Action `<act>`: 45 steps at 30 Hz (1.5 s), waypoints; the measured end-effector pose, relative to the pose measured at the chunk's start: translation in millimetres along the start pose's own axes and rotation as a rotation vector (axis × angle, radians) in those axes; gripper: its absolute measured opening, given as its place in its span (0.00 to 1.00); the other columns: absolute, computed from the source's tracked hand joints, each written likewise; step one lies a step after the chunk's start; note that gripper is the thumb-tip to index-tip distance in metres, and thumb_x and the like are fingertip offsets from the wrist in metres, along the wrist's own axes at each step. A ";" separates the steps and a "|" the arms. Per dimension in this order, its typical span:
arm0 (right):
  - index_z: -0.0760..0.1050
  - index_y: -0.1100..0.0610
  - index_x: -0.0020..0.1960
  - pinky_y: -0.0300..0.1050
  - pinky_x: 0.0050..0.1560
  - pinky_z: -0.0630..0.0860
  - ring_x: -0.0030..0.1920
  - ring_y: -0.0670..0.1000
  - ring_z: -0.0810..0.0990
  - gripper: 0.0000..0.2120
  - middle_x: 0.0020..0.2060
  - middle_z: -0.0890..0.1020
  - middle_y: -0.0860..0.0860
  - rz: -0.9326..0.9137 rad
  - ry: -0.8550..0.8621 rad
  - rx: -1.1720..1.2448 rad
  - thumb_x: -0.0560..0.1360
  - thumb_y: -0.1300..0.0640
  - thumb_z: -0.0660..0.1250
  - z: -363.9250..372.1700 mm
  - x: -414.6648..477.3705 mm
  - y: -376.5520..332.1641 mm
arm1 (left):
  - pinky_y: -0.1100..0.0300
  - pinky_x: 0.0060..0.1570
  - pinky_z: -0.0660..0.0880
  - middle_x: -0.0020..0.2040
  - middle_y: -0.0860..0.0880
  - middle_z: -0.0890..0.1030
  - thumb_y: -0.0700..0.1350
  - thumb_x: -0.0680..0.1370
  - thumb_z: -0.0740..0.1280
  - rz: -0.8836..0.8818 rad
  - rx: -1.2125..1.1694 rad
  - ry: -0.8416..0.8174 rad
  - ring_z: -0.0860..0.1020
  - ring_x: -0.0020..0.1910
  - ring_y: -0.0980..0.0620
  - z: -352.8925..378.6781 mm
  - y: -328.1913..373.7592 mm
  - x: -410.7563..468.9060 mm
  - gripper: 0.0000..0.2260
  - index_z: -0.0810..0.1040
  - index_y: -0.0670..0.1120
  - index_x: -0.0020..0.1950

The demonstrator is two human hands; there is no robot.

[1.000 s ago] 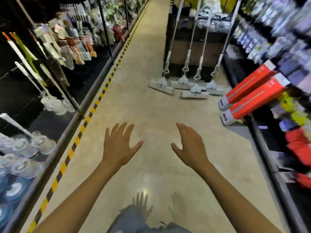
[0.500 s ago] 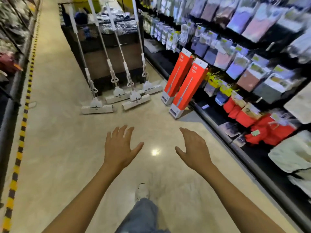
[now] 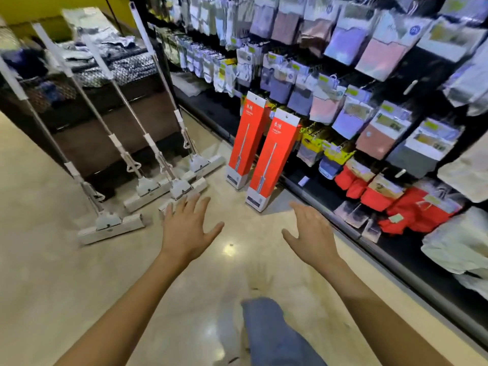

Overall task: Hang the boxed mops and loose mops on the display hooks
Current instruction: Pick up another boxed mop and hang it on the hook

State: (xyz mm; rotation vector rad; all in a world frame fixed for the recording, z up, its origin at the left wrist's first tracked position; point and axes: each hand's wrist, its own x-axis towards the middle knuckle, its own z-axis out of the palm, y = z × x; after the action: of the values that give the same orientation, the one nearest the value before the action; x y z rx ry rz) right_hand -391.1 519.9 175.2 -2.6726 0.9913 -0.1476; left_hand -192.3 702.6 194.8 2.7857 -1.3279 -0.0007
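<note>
Beige polished floor [image 3: 52,273] stretches under a denim-clad leg [image 3: 269,336]. Left hand [image 3: 184,228] and right hand [image 3: 310,233] reach forward, fingers spread, holding nothing. Just beyond the right hand, two red boxed mops [image 3: 272,159] stand on the floor, leaning on the shelving [image 3: 317,191]. Farther left, four loose mops [image 3: 181,188] lean against a brown display bin [image 3: 118,120], sponge heads on the floor

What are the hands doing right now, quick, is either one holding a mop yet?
Left hand: open, fingers spread, holding nothing.
Right hand: open, fingers loosely extended, holding nothing.
</note>
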 end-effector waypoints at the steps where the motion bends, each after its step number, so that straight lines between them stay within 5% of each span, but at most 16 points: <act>1: 0.61 0.57 0.74 0.51 0.70 0.63 0.70 0.56 0.67 0.31 0.70 0.70 0.54 0.012 -0.015 -0.009 0.75 0.47 0.65 3.6 17.9 1.2 | 0.41 0.70 0.60 0.72 0.45 0.69 0.69 0.70 0.44 0.007 -0.007 -0.006 0.66 0.71 0.42 3.9 -2.2 19.6 0.38 0.67 0.50 0.72; 9: 0.60 0.57 0.75 0.52 0.69 0.64 0.70 0.57 0.68 0.32 0.71 0.69 0.55 0.083 -0.038 0.062 0.75 0.47 0.64 24.2 187.5 29.4 | 0.43 0.71 0.59 0.74 0.47 0.65 0.71 0.71 0.43 0.032 0.040 -0.104 0.62 0.73 0.44 36.7 -17.5 204.1 0.38 0.63 0.51 0.74; 13: 0.72 0.63 0.67 0.57 0.58 0.77 0.58 0.61 0.80 0.32 0.59 0.80 0.59 0.104 -0.001 0.099 0.70 0.44 0.62 26.0 274.2 51.5 | 0.46 0.72 0.57 0.76 0.47 0.63 0.71 0.69 0.40 0.047 0.029 -0.140 0.60 0.74 0.45 31.5 -10.5 300.5 0.40 0.59 0.52 0.75; 16: 0.66 0.60 0.72 0.58 0.65 0.71 0.65 0.61 0.74 0.33 0.65 0.75 0.58 0.157 -0.028 0.063 0.72 0.47 0.68 20.2 330.7 65.9 | 0.44 0.70 0.60 0.73 0.45 0.67 0.71 0.69 0.43 0.073 0.023 -0.147 0.64 0.72 0.42 30.5 -2.6 367.0 0.40 0.63 0.50 0.74; 24: 0.67 0.61 0.72 0.60 0.62 0.73 0.64 0.62 0.75 0.33 0.64 0.76 0.60 0.319 -0.014 0.046 0.72 0.49 0.71 26.7 439.7 109.3 | 0.40 0.59 0.72 0.66 0.43 0.76 0.69 0.69 0.51 0.288 0.031 -0.205 0.76 0.62 0.38 64.6 21.4 517.8 0.38 0.70 0.46 0.70; 31: 0.59 0.59 0.76 0.54 0.70 0.65 0.71 0.58 0.67 0.33 0.71 0.68 0.57 0.534 -0.039 0.086 0.76 0.48 0.66 52.1 537.1 135.6 | 0.45 0.70 0.59 0.76 0.47 0.62 0.70 0.70 0.49 0.431 0.049 -0.351 0.61 0.73 0.43 113.9 35.2 653.1 0.40 0.55 0.49 0.77; 35: 0.52 0.58 0.78 0.54 0.67 0.68 0.72 0.58 0.66 0.41 0.73 0.66 0.56 0.693 -0.046 0.288 0.74 0.45 0.68 83.5 592.6 156.5 | 0.45 0.71 0.58 0.76 0.45 0.62 0.71 0.65 0.42 0.506 0.048 -0.403 0.61 0.73 0.41 163.2 47.3 719.1 0.46 0.56 0.46 0.77; 41: 0.46 0.56 0.78 0.57 0.72 0.62 0.75 0.54 0.61 0.55 0.75 0.62 0.53 0.921 0.027 0.776 0.65 0.45 0.77 158.0 659.7 219.6 | 0.50 0.69 0.61 0.77 0.46 0.58 0.68 0.68 0.67 0.547 -0.121 -0.605 0.62 0.73 0.44 265.0 86.0 781.5 0.51 0.45 0.46 0.78; 45: 0.55 0.53 0.76 0.53 0.64 0.72 0.63 0.52 0.75 0.52 0.65 0.76 0.51 0.907 0.164 0.936 0.61 0.51 0.81 209.9 682.5 258.0 | 0.52 0.62 0.70 0.71 0.48 0.69 0.68 0.55 0.75 0.366 -0.499 -0.713 0.71 0.67 0.47 330.2 108.3 813.2 0.56 0.56 0.48 0.76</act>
State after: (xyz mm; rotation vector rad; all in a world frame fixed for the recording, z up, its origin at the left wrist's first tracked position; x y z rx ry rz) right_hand 6.5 -63.0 -104.9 -1.2579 1.5681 -0.4819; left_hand 227.9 -13.2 -110.3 2.1388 -1.6369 -1.2125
